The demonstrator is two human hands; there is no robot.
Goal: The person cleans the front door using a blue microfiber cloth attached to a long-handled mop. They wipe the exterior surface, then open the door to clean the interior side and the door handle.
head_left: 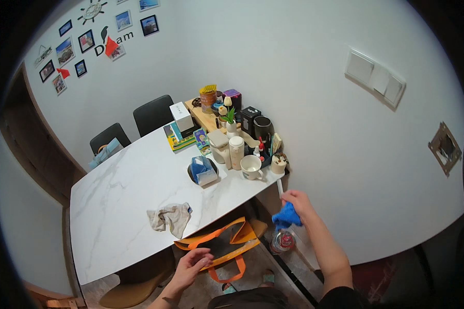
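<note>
Right hand: the right hand (295, 202) is raised off the near right corner of the white marble table (118, 190), fingers closed around a bunched blue cloth (286, 217) that hangs down from the grip.
Blue cloth: held in the air beside the table's right edge, just above a clear plastic bottle (282, 241) that stands on the floor near the wall.
Left hand: the left hand (192, 265) is low, below the table's near edge, palm up with fingers loosely curled and slightly spread — it holds nothing, and its fingertips are close to the orange-and-grey bag (227, 246).
Bag: on the floor under the near edge of the table, mouth open, orange straps looping toward the person.
Table, near edge: a crumpled beige rag (170, 218) lies alone, close to the edge.
Table, right edge: a white mug (251, 167) sits near the corner; beside it a tall white canister (236, 152), and further in a blue tissue pack (202, 170) resting on a round dark dish.
Table, far right corner: crowded with boxes, tins, a small vase with pale flowers (229, 116) and a black kettle (263, 127) — details too small to tell.
Far side: two black chairs (152, 114) tucked against the table's far edge.
</note>
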